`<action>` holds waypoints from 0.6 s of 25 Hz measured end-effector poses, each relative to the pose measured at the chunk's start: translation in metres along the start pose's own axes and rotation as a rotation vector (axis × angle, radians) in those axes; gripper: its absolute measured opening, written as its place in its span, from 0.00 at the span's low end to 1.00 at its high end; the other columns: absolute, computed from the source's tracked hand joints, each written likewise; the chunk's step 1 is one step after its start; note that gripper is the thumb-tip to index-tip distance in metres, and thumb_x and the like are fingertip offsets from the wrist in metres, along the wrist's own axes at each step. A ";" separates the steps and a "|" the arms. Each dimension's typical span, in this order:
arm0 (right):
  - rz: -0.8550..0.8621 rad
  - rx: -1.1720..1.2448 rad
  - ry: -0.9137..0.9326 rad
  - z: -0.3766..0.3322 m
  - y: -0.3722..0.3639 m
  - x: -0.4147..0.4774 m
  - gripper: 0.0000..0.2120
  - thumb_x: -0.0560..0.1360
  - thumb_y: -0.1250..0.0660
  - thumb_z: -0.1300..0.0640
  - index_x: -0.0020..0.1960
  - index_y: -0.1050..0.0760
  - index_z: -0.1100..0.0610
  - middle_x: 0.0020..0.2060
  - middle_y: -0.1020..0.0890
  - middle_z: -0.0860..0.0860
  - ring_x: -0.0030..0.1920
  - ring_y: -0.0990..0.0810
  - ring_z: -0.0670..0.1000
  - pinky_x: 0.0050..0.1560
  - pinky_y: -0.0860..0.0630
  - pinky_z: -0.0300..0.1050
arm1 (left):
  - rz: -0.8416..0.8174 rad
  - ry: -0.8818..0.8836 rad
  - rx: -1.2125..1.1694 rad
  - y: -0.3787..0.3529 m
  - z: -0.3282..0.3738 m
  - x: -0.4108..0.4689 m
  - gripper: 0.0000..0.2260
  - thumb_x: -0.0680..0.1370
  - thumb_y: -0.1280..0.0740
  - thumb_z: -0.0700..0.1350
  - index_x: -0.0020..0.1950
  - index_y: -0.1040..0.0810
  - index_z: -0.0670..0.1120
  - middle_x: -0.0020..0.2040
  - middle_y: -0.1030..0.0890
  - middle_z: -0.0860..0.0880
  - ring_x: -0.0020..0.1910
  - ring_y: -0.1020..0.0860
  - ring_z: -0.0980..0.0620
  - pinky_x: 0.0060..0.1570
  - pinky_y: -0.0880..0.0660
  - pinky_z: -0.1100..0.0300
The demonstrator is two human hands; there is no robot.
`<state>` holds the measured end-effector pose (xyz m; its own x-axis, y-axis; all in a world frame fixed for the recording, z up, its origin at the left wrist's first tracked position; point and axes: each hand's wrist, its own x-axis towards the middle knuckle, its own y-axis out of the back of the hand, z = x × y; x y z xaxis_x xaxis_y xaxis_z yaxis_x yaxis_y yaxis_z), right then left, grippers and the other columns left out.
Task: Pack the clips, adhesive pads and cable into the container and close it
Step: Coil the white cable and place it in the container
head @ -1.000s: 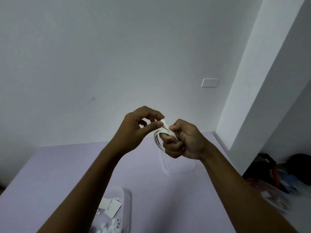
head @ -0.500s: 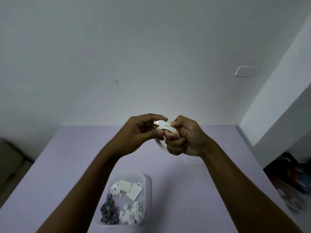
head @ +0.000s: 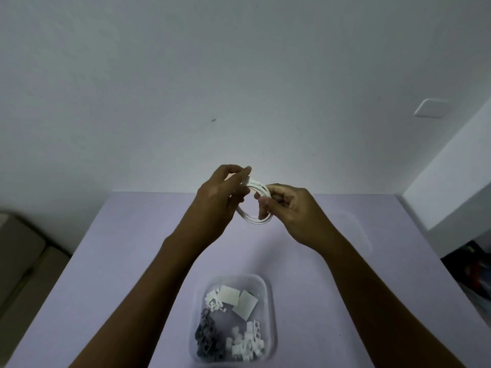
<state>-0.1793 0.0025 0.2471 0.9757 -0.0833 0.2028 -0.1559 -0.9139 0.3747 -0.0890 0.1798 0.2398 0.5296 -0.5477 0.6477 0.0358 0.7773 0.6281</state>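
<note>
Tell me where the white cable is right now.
In the head view, the coiled white cable is held above the table between the left hand and right hand, beyond the open container.

Lilac table (head: 127, 261) against white wall (head: 186, 75); wall plate (head: 431, 108) above table's far right corner; dark clutter (head: 470, 272) off table's right edge.

View: is tilting further down than before, so the whole open container (head: 233, 318) is showing below the fingers.
Right hand (head: 291, 211): is loosening from its earlier fist; fingers (head: 263, 208) are now pinching the coil's right side.
Cable (head: 256, 205): is opening into a wider loop than before, between both hands.
Left hand (head: 220, 200): is now holding the plug end at the fingertips.
</note>
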 end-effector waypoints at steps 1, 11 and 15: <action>0.008 0.002 -0.013 0.003 -0.007 0.001 0.08 0.81 0.35 0.56 0.53 0.20 0.58 0.38 0.16 0.52 0.40 0.17 0.50 0.48 0.22 0.41 | 0.020 -0.017 0.015 -0.002 -0.007 -0.004 0.16 0.78 0.31 0.37 0.65 0.22 0.42 0.59 0.20 0.46 0.43 0.21 0.59 0.47 0.26 0.71; -0.057 0.036 -0.134 0.049 -0.035 0.008 0.08 0.81 0.35 0.59 0.52 0.19 0.62 0.37 0.17 0.58 0.37 0.19 0.49 0.45 0.22 0.44 | -0.344 0.221 -0.010 -0.020 -0.039 -0.022 0.17 0.72 0.35 0.36 0.55 0.17 0.52 0.43 0.15 0.50 0.40 0.21 0.50 0.41 0.24 0.54; -0.047 0.022 -0.190 0.071 -0.042 0.004 0.07 0.80 0.34 0.59 0.53 0.18 0.58 0.36 0.16 0.54 0.37 0.19 0.47 0.44 0.22 0.39 | -0.608 0.479 -0.436 -0.018 -0.061 -0.032 0.19 0.75 0.31 0.38 0.63 0.25 0.52 0.49 0.15 0.55 0.48 0.17 0.56 0.46 0.21 0.59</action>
<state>-0.1575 0.0126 0.1683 0.9937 -0.1116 0.0105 -0.1079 -0.9269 0.3595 -0.0552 0.2022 0.1813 0.6084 -0.7917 -0.0555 0.6938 0.4966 0.5216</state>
